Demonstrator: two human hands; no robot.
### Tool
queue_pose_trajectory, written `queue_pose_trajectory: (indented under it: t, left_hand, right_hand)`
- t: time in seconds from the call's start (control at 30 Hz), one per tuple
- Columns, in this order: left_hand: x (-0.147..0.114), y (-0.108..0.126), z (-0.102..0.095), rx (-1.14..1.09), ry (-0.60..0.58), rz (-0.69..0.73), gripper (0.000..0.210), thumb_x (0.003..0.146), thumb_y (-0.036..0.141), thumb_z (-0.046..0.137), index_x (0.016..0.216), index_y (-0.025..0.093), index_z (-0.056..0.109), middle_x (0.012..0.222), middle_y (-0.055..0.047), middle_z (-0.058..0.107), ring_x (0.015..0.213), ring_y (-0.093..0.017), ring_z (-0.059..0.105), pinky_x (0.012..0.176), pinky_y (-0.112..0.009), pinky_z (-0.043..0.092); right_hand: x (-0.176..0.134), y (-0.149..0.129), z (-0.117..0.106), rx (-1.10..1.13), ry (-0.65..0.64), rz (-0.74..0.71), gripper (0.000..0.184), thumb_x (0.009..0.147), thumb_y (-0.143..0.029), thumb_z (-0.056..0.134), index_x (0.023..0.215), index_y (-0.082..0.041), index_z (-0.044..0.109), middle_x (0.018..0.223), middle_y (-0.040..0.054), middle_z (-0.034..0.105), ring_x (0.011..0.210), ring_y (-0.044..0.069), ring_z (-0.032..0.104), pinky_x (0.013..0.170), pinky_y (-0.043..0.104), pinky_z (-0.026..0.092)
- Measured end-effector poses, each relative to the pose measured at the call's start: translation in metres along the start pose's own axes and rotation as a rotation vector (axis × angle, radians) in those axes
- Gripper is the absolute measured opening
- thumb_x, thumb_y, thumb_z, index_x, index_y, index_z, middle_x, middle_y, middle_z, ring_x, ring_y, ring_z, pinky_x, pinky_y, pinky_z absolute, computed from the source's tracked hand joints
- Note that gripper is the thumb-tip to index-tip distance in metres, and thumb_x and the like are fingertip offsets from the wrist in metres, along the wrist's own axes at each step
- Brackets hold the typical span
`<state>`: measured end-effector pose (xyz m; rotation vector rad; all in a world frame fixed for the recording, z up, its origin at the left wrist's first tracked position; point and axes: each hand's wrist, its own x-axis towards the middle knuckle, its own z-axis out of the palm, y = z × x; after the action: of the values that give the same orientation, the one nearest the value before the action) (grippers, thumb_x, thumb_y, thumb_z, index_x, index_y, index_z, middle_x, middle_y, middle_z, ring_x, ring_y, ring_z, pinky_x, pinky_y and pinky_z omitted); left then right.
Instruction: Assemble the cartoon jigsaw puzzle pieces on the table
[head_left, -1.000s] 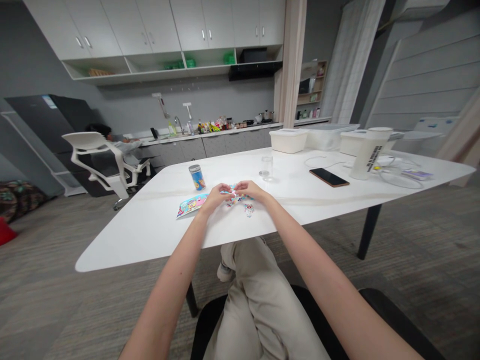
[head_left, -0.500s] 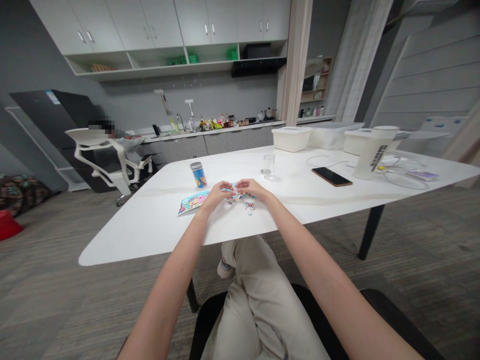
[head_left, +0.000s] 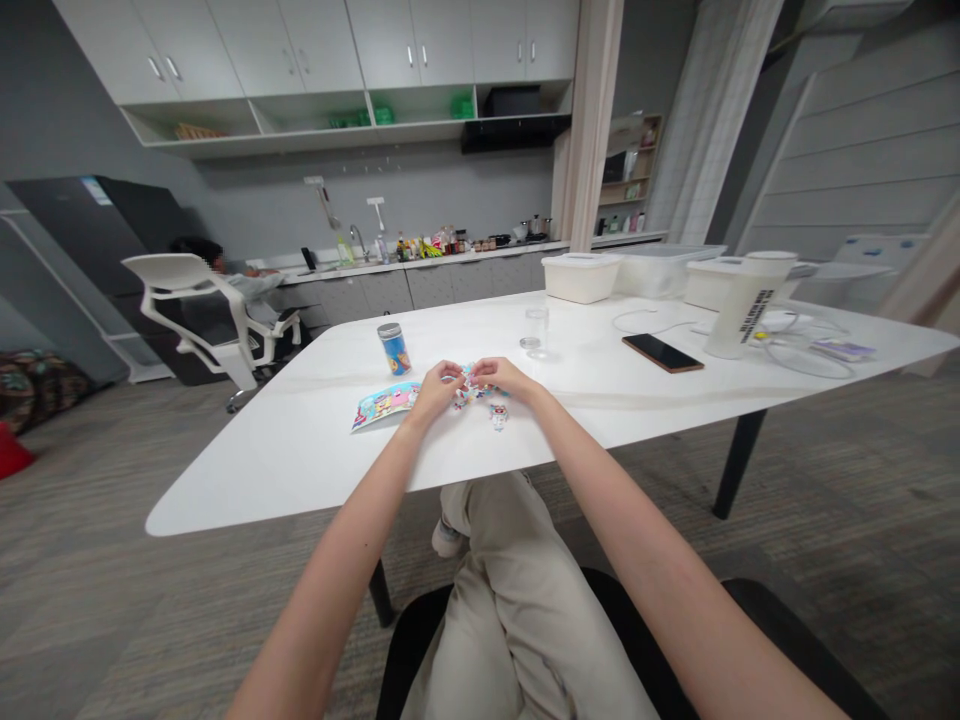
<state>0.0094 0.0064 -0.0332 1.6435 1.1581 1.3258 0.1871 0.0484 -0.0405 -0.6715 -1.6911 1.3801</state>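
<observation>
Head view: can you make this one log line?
left hand: at colourful pieces | right hand: at pieces too | grips: unclear | blue can: upright, leftward | phone: flat, rightward

Seemingly multicoloured pieces [head_left: 472, 399]; blue can [head_left: 394, 350]

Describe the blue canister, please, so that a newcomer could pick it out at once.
Find the white table, then the person's left hand. Beyond and left of it, behind a colourful printed item, stands the canister: upright, blue, with a grey lid, unlike the clear container.
</observation>
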Motion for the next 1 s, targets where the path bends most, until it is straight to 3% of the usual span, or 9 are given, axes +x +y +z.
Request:
queue_pose_trajectory:
  t: [0.5,1.0]
  left_hand:
    - [0.001,-0.007,0.004,0.012,-0.056,0.000,0.024,0.069,0.023,0.073,0.085,0.018,0.055,0.077,0.003,0.062,0.059,-0.011,0.065,0.051,-0.019,0.045]
    - [0.002,-0.013,0.005,-0.034,-0.125,-0.013,0.031,0.067,0.028,0.078,0.082,0.018,0.054,0.075,0.001,0.065,0.061,-0.013,0.066,0.049,-0.021,0.045]
  right_hand:
    - [-0.001,-0.003,-0.001,-0.018,0.027,-0.065,0.020,0.061,-0.019,0.078,0.079,-0.014,0.070,0.069,-0.0010,0.068,0.066,0.012,0.059,0.066,0.024,0.044]
    - [-0.001,0.000,-0.003,-0.063,0.086,-0.072,0.028,0.062,-0.021,0.079,0.087,-0.015,0.068,0.070,-0.0020,0.064,0.063,0.011,0.057,0.061,0.023,0.042]
